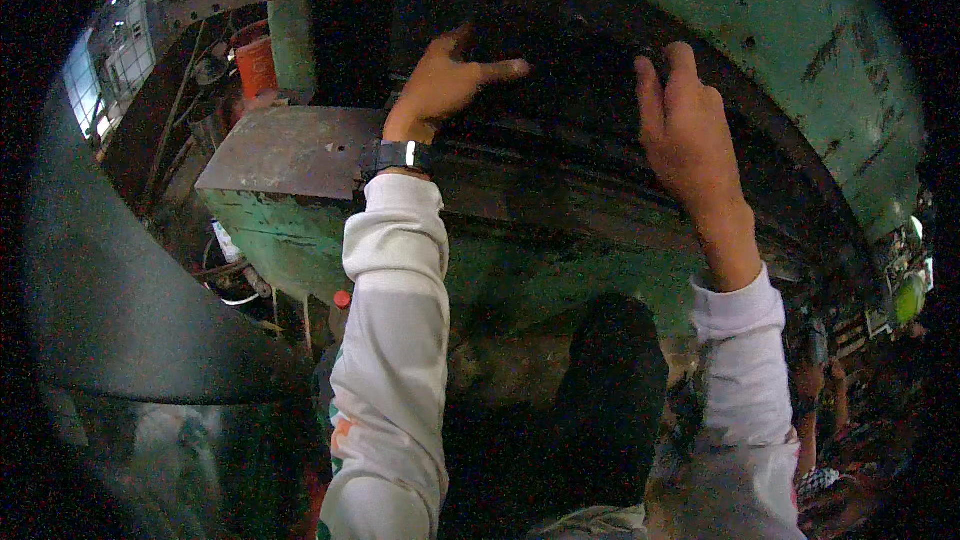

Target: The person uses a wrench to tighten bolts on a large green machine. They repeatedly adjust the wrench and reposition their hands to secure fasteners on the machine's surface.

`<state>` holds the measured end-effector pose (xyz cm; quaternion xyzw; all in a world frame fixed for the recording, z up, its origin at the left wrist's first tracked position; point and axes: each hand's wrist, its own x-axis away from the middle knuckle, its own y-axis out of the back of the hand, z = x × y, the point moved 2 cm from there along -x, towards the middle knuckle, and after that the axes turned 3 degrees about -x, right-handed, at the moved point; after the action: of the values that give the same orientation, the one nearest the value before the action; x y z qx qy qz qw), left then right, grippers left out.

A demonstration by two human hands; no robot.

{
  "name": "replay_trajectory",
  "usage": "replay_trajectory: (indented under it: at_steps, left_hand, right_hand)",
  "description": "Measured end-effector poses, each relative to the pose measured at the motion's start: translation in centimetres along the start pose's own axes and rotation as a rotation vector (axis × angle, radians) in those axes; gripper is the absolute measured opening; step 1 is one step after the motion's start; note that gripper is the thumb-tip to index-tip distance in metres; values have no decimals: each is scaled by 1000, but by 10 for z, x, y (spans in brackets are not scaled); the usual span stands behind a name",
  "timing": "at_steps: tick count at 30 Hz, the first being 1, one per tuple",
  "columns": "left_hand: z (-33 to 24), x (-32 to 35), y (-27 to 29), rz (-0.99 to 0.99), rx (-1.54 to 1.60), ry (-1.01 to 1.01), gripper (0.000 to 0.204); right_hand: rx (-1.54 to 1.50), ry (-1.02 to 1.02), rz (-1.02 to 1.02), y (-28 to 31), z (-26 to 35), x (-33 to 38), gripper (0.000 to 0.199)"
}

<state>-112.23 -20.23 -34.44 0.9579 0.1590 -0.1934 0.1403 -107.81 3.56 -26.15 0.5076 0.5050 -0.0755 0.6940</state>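
Reaching with left hand (437, 90) and right hand (690, 135) toward the dark slot of a green machine (540, 265), straight ahead.

Holding the hands apart: spreading the left's fingers, curling the right near the upper beam (835, 90), unable to tell if gripping anything; facing a rusty ledge (285, 140) below, an orange bucket (257, 68) behind it, and a grey curved panel (150, 290) blocking the lower left.

Long white sleeves (395, 340); orange and green markings (343, 430) on the left; black wristband (391, 155), perhaps a watch.
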Motion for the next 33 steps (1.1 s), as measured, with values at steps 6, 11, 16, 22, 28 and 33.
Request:
replay_trajectory:
  at_steps: [6, 11, 16, 22, 28, 33]
  left_hand:
    - [1, -6, -3, 40, 53, -26, 108]
    - [22, -14, 10, -31, -35, -17, 98]
    - [-31, 9, 13, 98, -125, -51, 81]
    - [0, 28, 87, -103, -98, 19, 66]
    - [58, 11, 111, -252, 101, -26, 54]
    - [122, 19, 191, -683, 377, -134, 34]
  right_hand:
    - [-4, 11, -116, -19, 1, 4, 29]
    - [133, 147, 19, -12, -4, -5, 32]
    - [275, 393, 150, 17, -35, -19, 35]
    - [-104, 164, 77, -1, 27, 37, 33]
    - [-187, -42, 465, -36, -16, 191, 32]
    - [-108, -582, 340, -91, -122, 283, 42]
